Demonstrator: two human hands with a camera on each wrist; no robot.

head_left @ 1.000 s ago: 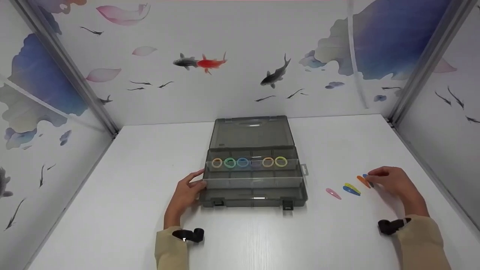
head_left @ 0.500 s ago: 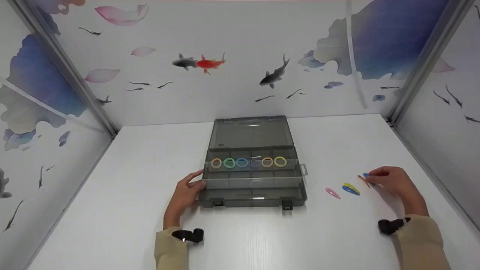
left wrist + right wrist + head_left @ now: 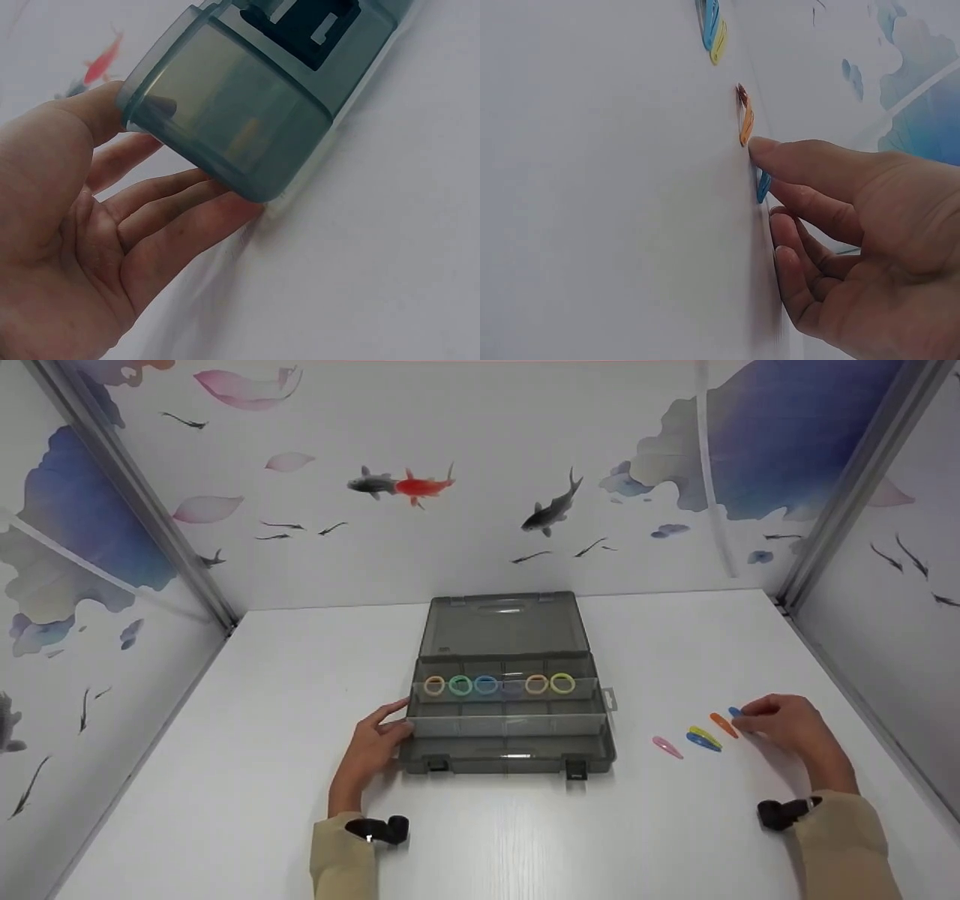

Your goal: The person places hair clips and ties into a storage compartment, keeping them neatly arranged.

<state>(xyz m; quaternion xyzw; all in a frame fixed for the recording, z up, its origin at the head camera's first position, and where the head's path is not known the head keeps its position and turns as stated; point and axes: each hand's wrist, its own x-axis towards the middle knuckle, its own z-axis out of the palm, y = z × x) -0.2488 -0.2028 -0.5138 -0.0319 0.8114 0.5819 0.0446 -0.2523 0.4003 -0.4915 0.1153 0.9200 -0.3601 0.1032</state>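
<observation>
Blue clip (image 3: 763, 190) is pinched by the right hand (image 3: 784, 724) toward the table's (image 3: 525, 840) right edge; the box (image 3: 487, 766) is gripped by the left hand (image 3: 375, 744), probably for steadiness.

The left sleeve (image 3: 341, 859) and right sleeve (image 3: 844, 847) are plain tan cloth, loose and lightly creased, ending at the wrists. Beyond the cuffs, the left hand (image 3: 373, 744) and right hand (image 3: 784, 724) are bare. Black wrist cameras (image 3: 395, 829) with rounded ends jut inward from dark bands (image 3: 805, 808).
</observation>
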